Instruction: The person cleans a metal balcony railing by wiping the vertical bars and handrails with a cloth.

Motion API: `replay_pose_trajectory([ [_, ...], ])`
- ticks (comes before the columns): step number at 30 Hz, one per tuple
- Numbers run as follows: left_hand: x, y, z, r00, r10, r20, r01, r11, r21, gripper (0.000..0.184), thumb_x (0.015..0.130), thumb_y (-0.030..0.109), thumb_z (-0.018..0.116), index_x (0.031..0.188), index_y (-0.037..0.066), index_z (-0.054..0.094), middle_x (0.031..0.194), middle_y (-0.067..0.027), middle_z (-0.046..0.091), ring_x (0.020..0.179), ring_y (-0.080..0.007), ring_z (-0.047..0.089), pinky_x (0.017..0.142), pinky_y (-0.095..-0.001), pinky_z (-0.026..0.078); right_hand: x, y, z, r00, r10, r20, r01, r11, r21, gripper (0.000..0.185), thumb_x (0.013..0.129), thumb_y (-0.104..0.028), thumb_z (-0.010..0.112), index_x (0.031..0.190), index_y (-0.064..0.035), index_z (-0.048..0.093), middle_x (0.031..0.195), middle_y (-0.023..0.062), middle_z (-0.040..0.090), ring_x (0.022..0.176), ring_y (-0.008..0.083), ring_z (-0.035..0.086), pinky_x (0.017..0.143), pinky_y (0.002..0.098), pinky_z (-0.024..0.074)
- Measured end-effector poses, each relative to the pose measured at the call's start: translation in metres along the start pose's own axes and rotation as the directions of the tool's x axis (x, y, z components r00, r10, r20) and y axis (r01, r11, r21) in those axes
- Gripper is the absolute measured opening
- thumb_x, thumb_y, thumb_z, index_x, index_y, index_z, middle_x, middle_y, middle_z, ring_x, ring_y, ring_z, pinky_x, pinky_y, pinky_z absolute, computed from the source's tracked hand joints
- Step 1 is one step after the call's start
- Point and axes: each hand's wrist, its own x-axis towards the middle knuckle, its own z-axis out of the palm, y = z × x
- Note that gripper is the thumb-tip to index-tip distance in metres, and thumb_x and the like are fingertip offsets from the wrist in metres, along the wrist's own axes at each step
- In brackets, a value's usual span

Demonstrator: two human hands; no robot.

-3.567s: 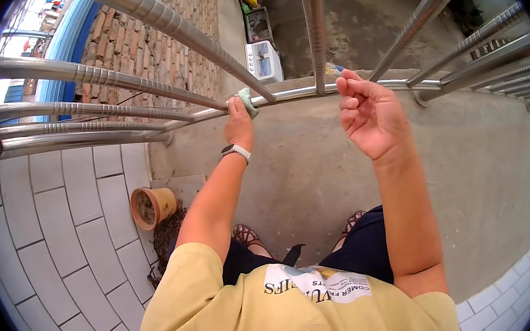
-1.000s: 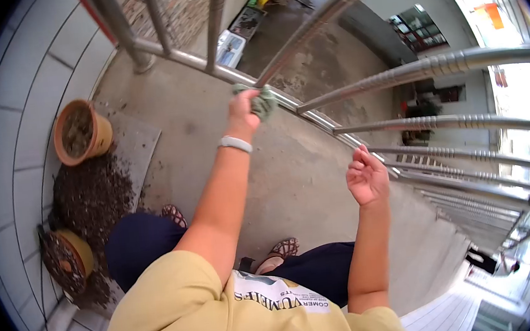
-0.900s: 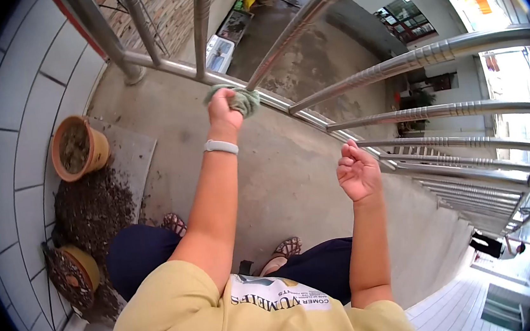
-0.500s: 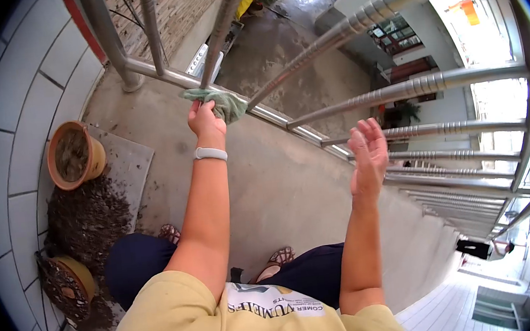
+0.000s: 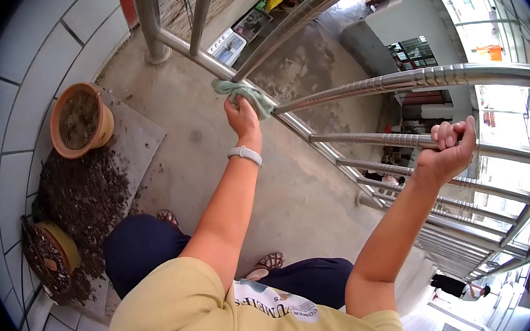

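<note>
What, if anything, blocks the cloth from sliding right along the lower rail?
Upright bars rise from the lower rail, one just right of the cloth in the left hand; nothing visible blocks the rail's near side.

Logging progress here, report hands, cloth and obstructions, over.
Left hand gripping green cloth on bottom rail. Right hand closed round upright bar. Neighboring uprights meet rail at cloth, likely obstructing a straight wipe.

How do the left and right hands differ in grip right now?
The left hand holds a green cloth against the bottom rail; the right hand curls around a baluster. The left wears a pale wristband; the right has none. Both are ungloved.
</note>
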Motion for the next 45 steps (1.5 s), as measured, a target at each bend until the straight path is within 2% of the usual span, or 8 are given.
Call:
replay_pose_trajectory([
  [3, 0.001, 0.007, 0.002, 0.96, -0.213, 0.182, 0.267, 0.889, -0.373, 0.032, 0.081, 0.017, 0.049, 0.11, 0.004, 0.047, 0.107, -0.0062, 0.049, 0.099, -0.0171, 0.046, 0.086, -0.0318, 0.039, -0.001, 0.0, -0.005, 0.997, 0.006, 0.072, -0.009, 0.999, 0.04, 0.028, 0.084, -0.02, 0.055, 0.06, -0.0107, 0.044, 0.046, -0.005, 0.027, 0.041, 0.0054, 0.025, 0.045, 0.0217, 0.0237],
  [9, 0.024, 0.012, -0.019, 0.795, -0.23, 0.562, 0.543, 0.683, -0.489, 0.029, 0.073, 0.009, 0.054, 0.102, 0.006, 0.051, 0.097, -0.0032, 0.053, 0.088, -0.018, 0.052, 0.083, -0.0326, 0.042, -0.001, 0.004, -0.005, 0.998, -0.026, 0.062, 0.024, 0.999, 0.025, 0.027, 0.084, -0.02, 0.054, 0.061, -0.0107, 0.045, 0.046, -0.0052, 0.028, 0.041, 0.0044, 0.025, 0.044, 0.0207, 0.0233],
  [19, 0.038, 0.003, 0.001, 0.81, -0.11, 0.576, 0.393, 0.831, -0.394, 0.04, 0.07, 0.005, 0.066, 0.107, 0.006, 0.05, 0.099, -0.0044, 0.054, 0.093, -0.0183, 0.052, 0.08, -0.0316, 0.045, -0.002, 0.008, -0.003, 0.993, -0.108, 0.052, 0.11, 0.993, -0.042, 0.027, 0.085, -0.02, 0.052, 0.06, -0.0127, 0.044, 0.043, -0.0061, 0.029, 0.038, 0.0034, 0.025, 0.042, 0.0197, 0.0246],
  [25, 0.05, -0.01, 0.008, 0.703, -0.207, 0.681, 0.587, 0.709, -0.391, 0.027, 0.071, 0.013, 0.064, 0.095, 0.007, 0.051, 0.084, -0.0098, 0.056, 0.077, -0.0251, 0.056, 0.074, -0.036, 0.049, -0.002, 0.009, -0.003, 0.989, -0.134, 0.064, 0.137, 0.989, -0.048, 0.027, 0.085, -0.02, 0.053, 0.06, -0.0125, 0.045, 0.043, -0.0065, 0.029, 0.037, 0.003, 0.026, 0.041, 0.0198, 0.0244],
  [31, 0.044, -0.014, 0.023, 0.831, -0.171, 0.529, 0.438, 0.788, -0.433, 0.018, 0.074, 0.013, 0.063, 0.083, 0.003, 0.052, 0.07, -0.0059, 0.053, 0.062, -0.0197, 0.054, 0.063, -0.0339, 0.046, -0.003, 0.009, 0.001, 0.989, -0.147, -0.03, 0.145, 0.988, -0.048, 0.027, 0.082, -0.019, 0.056, 0.059, -0.0112, 0.043, 0.043, -0.0056, 0.028, 0.038, 0.0038, 0.025, 0.041, 0.0213, 0.0242],
  [34, 0.036, -0.014, 0.037, 0.972, -0.203, 0.119, 0.231, 0.913, -0.335, 0.024, 0.068, 0.007, 0.068, 0.087, 0.002, 0.054, 0.08, -0.005, 0.057, 0.07, -0.0167, 0.055, 0.066, -0.0319, 0.046, -0.002, 0.011, 0.0, 0.986, -0.16, -0.043, 0.157, 0.986, -0.062, 0.028, 0.081, -0.019, 0.056, 0.058, -0.0105, 0.042, 0.043, -0.0046, 0.03, 0.038, 0.0046, 0.027, 0.04, 0.0215, 0.0243],
  [37, 0.034, -0.018, 0.041, 0.994, -0.104, -0.032, 0.101, 0.991, -0.092, 0.033, 0.067, 0.008, 0.069, 0.094, -0.002, 0.053, 0.088, -0.0064, 0.058, 0.078, -0.0177, 0.056, 0.071, -0.031, 0.045, -0.004, 0.009, 0.002, 0.986, -0.152, -0.072, 0.146, 0.986, -0.084, 0.029, 0.081, -0.019, 0.056, 0.058, -0.0101, 0.042, 0.044, -0.0045, 0.03, 0.038, 0.0048, 0.028, 0.04, 0.0217, 0.0246],
  [45, 0.013, -0.038, 0.024, 0.984, 0.15, 0.094, -0.174, 0.916, 0.361, 0.033, 0.069, 0.019, 0.071, 0.092, 0.002, 0.054, 0.09, -0.0084, 0.06, 0.08, -0.0181, 0.056, 0.075, -0.0306, 0.045, -0.006, 0.005, 0.001, 0.993, -0.108, -0.054, 0.104, 0.993, -0.064, 0.027, 0.081, -0.019, 0.057, 0.06, -0.0073, 0.046, 0.045, -0.0037, 0.032, 0.04, 0.0054, 0.03, 0.042, 0.0223, 0.0272],
])
